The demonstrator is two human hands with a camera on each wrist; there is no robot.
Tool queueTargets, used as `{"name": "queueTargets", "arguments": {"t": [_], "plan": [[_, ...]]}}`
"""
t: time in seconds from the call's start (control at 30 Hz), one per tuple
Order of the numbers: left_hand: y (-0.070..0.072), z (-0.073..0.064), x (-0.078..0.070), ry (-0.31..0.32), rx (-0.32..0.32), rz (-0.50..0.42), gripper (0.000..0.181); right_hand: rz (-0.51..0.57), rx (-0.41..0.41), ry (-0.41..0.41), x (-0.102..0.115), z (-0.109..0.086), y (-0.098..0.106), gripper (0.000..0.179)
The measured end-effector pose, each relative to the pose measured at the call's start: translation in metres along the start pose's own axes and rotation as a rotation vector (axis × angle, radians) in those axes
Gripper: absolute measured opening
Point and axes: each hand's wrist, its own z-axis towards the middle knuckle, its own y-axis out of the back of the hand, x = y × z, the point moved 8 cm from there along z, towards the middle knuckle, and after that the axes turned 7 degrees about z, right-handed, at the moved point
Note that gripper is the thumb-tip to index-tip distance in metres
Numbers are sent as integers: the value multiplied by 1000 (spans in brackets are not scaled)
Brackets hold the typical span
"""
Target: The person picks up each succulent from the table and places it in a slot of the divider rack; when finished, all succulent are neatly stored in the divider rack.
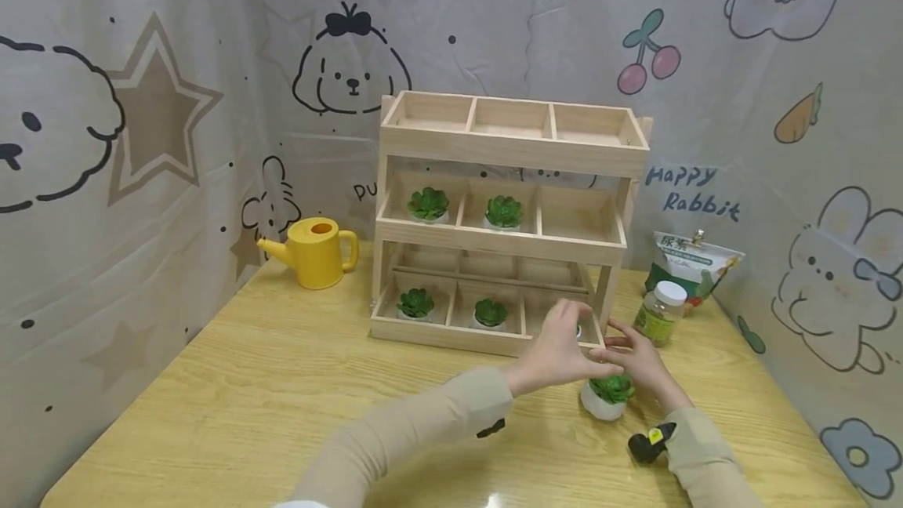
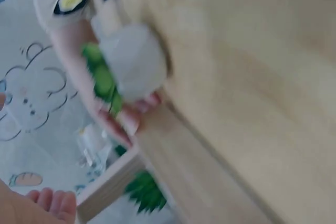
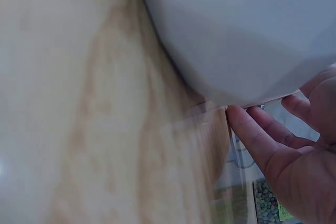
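A wooden three-tier shelf (image 1: 494,339) stands on the table. My left hand (image 1: 557,347) is over its bottom right compartment, fingers arched and thumb pointing right, with nothing in its grasp. Green leaves (image 2: 144,190) of a succulent show inside the shelf in the left wrist view; in the head view my left hand mostly hides that compartment. My right hand (image 1: 642,359) has its loosely extended fingertips at the shelf's lower right front corner. Just in front of that corner, a succulent in a white faceted pot (image 1: 603,406) sits on the table, close to both hands.
Potted succulents occupy two middle-tier compartments (image 1: 502,214) and two bottom ones (image 1: 416,306). A yellow watering can (image 1: 317,257) stands left of the shelf. To its right are a white-lidded jar (image 1: 659,316) and a clipped bag (image 1: 691,257). Printed cloth (image 1: 458,38) hangs behind.
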Motion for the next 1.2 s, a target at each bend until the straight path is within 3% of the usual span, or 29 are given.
{"name": "queueTargets", "arguments": {"t": [0.13, 0.3, 0.57, 0.7, 0.87, 1.2], "plan": [[-30, -8, 4, 66, 121, -20, 83, -28, -18, 2, 1, 0, 0, 80], [-51, -11, 9, 94, 210, -17, 82, -18, -18, -6, 1, 0, 0, 79], [-67, -13, 11, 17, 283, -23, 76, 3, -27, 21, -2, 4, 1, 73], [-73, -13, 15, 40, 308, -52, 75, -5, -33, 21, -2, 2, 1, 74], [-77, -11, 22, 114, 330, -100, 74, -24, -33, -3, -1, 2, 2, 78], [-90, -8, 31, 156, 403, -101, 79, 12, -29, 4, -3, 3, 1, 77]]}}
